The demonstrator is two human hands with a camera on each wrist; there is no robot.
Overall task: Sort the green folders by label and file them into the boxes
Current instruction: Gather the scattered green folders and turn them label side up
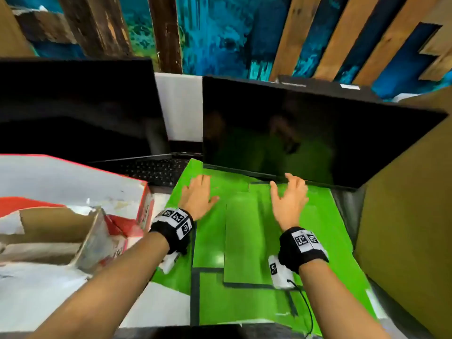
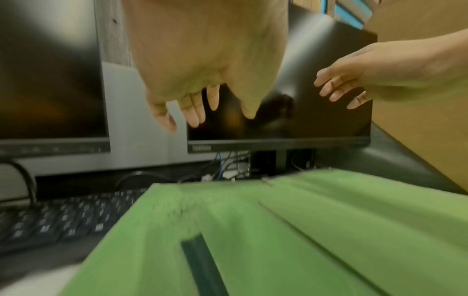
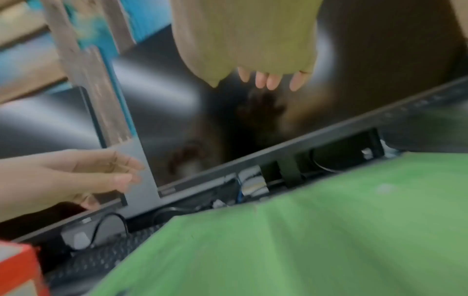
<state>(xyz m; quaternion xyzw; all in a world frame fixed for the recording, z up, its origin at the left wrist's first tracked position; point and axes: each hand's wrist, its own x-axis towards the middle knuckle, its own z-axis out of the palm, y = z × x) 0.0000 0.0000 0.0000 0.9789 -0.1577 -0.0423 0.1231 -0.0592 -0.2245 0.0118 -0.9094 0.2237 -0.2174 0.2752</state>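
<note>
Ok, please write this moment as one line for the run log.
left hand: open, above green folders | right hand: open, above folders | red-and-white box: left of folders | filed: cannot tell

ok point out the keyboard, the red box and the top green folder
keyboard (image 1: 156, 171): head view, on the middle of its keys.
red box (image 1: 144, 204): head view, on its red end wall.
top green folder (image 1: 247, 231): head view, on its bare cover between the two hands.
</note>
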